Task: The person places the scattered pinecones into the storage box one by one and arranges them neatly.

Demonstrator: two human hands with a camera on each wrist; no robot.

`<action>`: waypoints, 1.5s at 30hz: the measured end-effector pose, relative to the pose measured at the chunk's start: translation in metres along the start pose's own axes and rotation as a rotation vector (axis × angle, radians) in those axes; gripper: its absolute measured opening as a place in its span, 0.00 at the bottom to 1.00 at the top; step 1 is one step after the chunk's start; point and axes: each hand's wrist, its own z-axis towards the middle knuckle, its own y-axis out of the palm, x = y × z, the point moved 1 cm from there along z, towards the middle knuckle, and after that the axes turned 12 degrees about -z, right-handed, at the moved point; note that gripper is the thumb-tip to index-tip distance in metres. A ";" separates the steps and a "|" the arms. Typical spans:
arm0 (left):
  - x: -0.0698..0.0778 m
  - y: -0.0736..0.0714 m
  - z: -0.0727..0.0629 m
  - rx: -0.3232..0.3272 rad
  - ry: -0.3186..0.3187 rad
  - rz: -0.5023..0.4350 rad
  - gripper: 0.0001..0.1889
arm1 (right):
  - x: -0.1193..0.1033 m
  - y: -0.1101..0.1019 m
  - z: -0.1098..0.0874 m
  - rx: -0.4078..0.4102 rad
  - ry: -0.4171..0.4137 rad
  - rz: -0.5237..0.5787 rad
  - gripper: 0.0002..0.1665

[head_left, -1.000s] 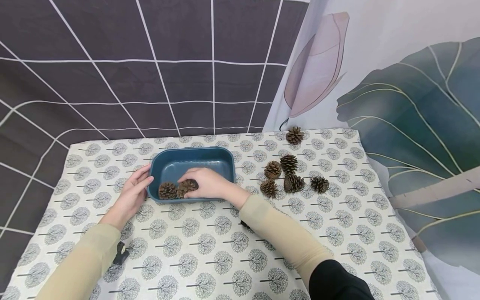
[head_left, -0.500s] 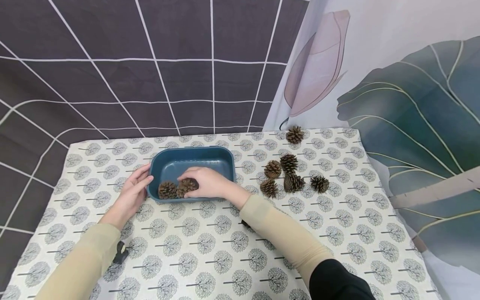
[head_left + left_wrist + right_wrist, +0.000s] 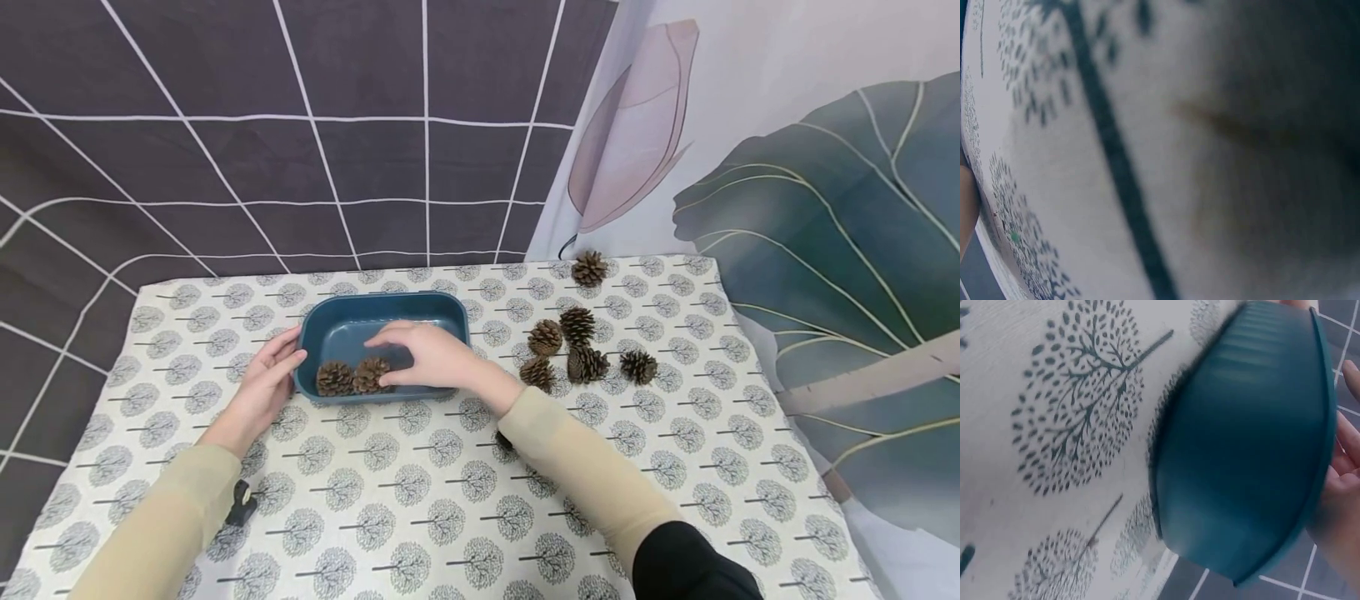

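Note:
Two brown pine cones lie side by side in the front left corner of a blue rectangular tub (image 3: 450, 312). My right hand (image 3: 438, 354) is over the tub with thumb and fingers spread apart, holding nothing. Its thumb tip is right at the right-hand pine cone (image 3: 370, 376); the other pine cone (image 3: 334, 379) sits to the left of it. At the tub's left end, my left hand (image 3: 264, 383) rests against the outer wall with its fingers extended. The right wrist view shows the tub's outer side wall (image 3: 1241, 444) and part of the right hand (image 3: 1347, 450) above the rim.
Several loose pine cones lie right of the tub, among them one near the front (image 3: 537, 375), one farther right (image 3: 639, 367) and one at the back edge (image 3: 588, 269). A tree-print cloth (image 3: 420, 517) covers the table. A dark checked curtain (image 3: 360, 167) hangs behind.
My right hand has let go of the right-hand pine cone, its fingers spreading as it moved slightly right and back. The left hand and the tub have stayed in place.

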 end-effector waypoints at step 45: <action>-0.001 -0.002 0.002 0.003 -0.012 0.007 0.20 | 0.080 -0.038 -0.146 0.333 0.232 0.059 0.29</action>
